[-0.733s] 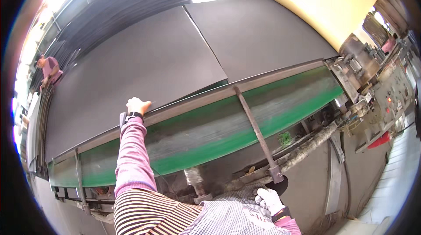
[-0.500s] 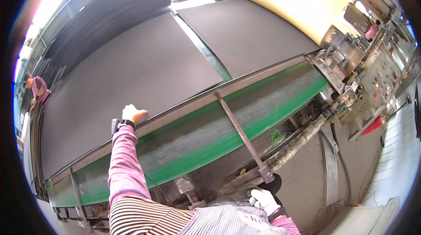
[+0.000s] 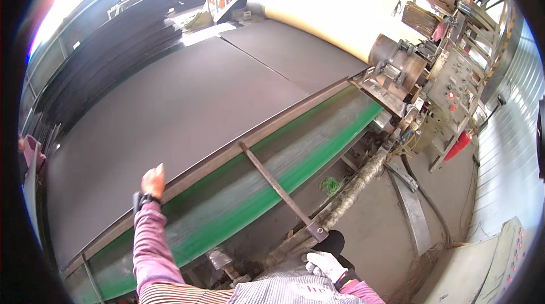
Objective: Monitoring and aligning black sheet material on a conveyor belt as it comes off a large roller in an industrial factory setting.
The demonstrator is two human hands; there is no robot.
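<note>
A wide dark sheet (image 3: pixel 153 111) lies flat on the long table with green sides (image 3: pixel 227 221). Beyond it to the upper right is a second dark sheet (image 3: pixel 301 51); only a thin dark line parts the two. Over the near edge of the first sheet is my bare left hand (image 3: pixel 153 182), its fingers curled and mostly hidden. My right hand (image 3: pixel 325 265), in a white glove, is held close to my body with the fingers folded in. Near it is a dark round piece (image 3: pixel 331 242) by the lower end of a slanting metal bar (image 3: pixel 278 187). What either hand holds cannot be made out.
A large yellow roll (image 3: pixel 329 3) hangs over the far end of the sheets. At right stand roller machinery (image 3: pixel 394 65) and a control panel (image 3: pixel 454 80) with red lights. A grey cabinet (image 3: pixel 482 264) is at lower right. Part of another person's pink clothing (image 3: pixel 33 153) shows at far left.
The green strip between the two sheets has closed to a thin line. My view has shifted to the right. My left hand's thumb and fingers have drawn in; the right stays near my body.
</note>
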